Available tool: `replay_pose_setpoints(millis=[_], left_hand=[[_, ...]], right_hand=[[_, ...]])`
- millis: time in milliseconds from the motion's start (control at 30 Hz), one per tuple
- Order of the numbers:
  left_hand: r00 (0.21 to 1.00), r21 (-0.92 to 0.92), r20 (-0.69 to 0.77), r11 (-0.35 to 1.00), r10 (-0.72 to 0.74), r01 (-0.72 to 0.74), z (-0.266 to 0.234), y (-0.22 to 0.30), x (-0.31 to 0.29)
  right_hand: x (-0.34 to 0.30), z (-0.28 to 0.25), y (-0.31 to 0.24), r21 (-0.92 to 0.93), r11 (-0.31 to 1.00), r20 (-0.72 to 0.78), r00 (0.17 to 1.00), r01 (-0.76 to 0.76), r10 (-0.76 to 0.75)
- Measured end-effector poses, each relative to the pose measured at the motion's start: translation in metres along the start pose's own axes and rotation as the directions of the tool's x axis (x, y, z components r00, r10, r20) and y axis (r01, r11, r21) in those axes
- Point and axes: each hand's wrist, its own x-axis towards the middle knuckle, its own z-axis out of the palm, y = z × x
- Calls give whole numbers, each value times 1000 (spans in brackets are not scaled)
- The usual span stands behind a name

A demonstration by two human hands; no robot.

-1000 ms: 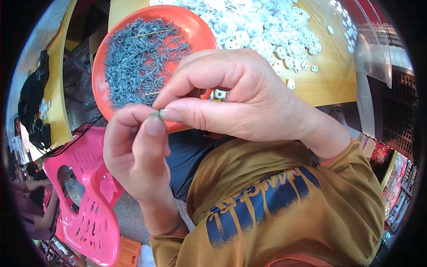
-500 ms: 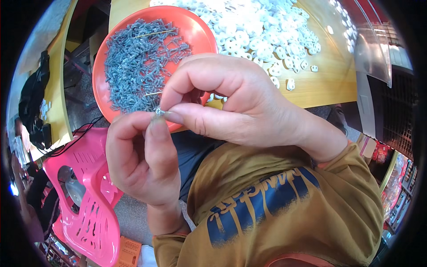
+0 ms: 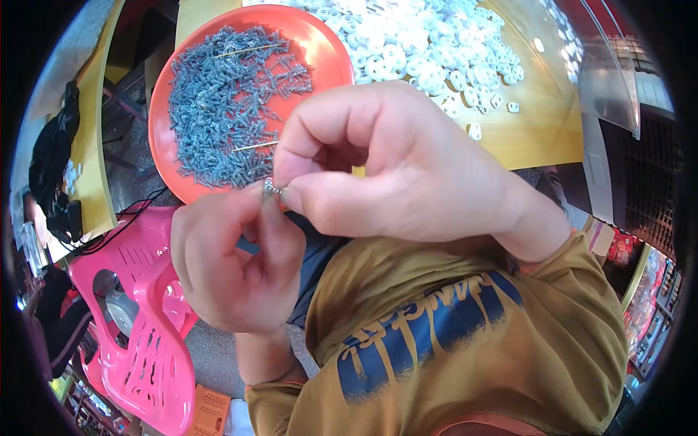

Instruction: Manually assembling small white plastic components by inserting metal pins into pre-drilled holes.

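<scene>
My left hand (image 3: 231,254) and my right hand (image 3: 396,163) meet at the near edge of a round orange-red tray. Between their fingertips is a small silvery coil spring (image 3: 270,186), mostly covered; I cannot tell whether it is one spring or two hooked together. Both hands pinch it with thumb and forefinger, the left from below, the right from its other side. Behind them the tray (image 3: 327,54) holds a heap of similar grey metal springs (image 3: 218,102). Thin brass-coloured sticks (image 3: 251,51) lie on that heap.
A pile of small white plastic pieces with holes (image 3: 414,43) covers part of the yellow wooden table (image 3: 538,145). A clear plastic panel (image 3: 607,80) stands at the right. On the left are a pink plastic chair (image 3: 149,349) and black cables (image 3: 131,218).
Both hands have shifted slightly to the right with the spring. My left hand has turned, its fingers curling more, and my right thumb has bent closer to the spring.
</scene>
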Motion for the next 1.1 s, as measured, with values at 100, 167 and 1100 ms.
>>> replay_pose_setpoints(millis=[100, 167, 1100], left_hand=[[985, 83, -4, 982, 172, -171, 0, -7, -1], [969, 75, -26, 967, 244, -242, 0, -10, 0], [828, -769, 126, 474, -546, 429, 12, -2, -3]], right_hand=[[2, -6, -8, 149, 965, 111, 974, -214, 198], [4, -8, -11, 163, 931, 178, 938, -325, 296], [8, 2, 2, -450, 866, -30, 965, 219, -260]])
